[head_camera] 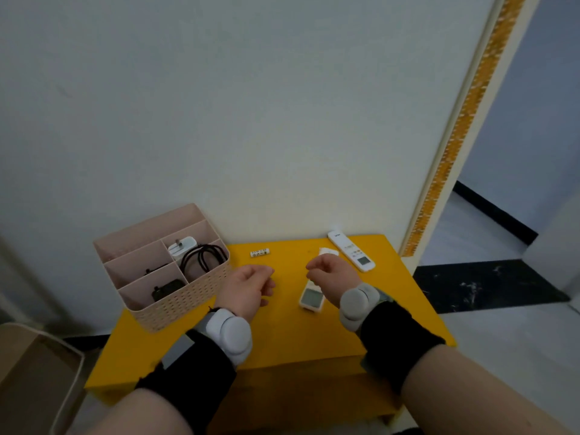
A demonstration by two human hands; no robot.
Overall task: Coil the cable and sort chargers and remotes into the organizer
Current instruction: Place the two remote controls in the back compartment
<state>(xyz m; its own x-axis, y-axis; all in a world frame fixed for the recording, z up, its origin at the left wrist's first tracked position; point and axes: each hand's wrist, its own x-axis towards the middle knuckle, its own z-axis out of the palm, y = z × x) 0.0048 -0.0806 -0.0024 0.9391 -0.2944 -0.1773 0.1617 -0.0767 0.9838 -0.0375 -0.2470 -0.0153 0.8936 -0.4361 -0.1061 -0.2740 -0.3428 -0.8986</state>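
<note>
- Yellow table [282, 334] is set against a white wall, a doorway seen at right.
- Organizer [175, 304] at table's left holds the coiled cable [204, 257], white charger [182, 246] and dark items.
- Two remotes [351, 251] [311, 298] are left on the table.
- Left hand [248, 288] and right hand [332, 277] hover loosely curled, nothing held.
- Near remote is best gripped lengthwise, then slotted into a free compartment.

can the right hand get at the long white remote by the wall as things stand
Probably yes. The right hand hangs empty and loosely curled just in front of the long white remote, which lies flat on the yellow table with nothing on top of it or between them.
</note>
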